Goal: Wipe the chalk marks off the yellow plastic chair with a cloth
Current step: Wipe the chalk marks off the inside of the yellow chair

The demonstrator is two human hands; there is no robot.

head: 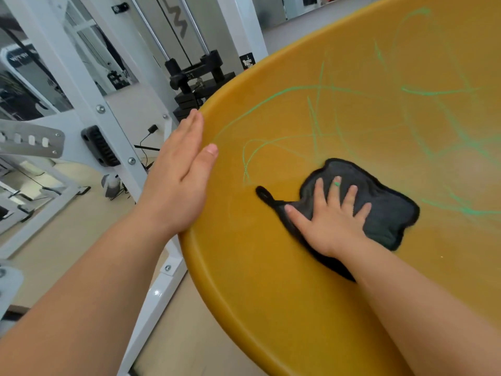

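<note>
The yellow plastic chair (271,267) fills the right half of the view, its curved rim running from lower middle to top right. Green chalk marks (320,123) cross its surface in loose scribbles above and right of a black cloth (385,213). My right hand (330,213) lies flat on the cloth with fingers spread, pressing it against the chair; a green smear shows on one fingertip. My left hand (181,175) rests on the chair's left rim, fingers straight and together, thumb over the edge.
A white steel gym machine frame (89,85) stands left of the chair, with a black weight stack (195,85) behind the rim. Cables lie on the beige floor (67,221) under the frame.
</note>
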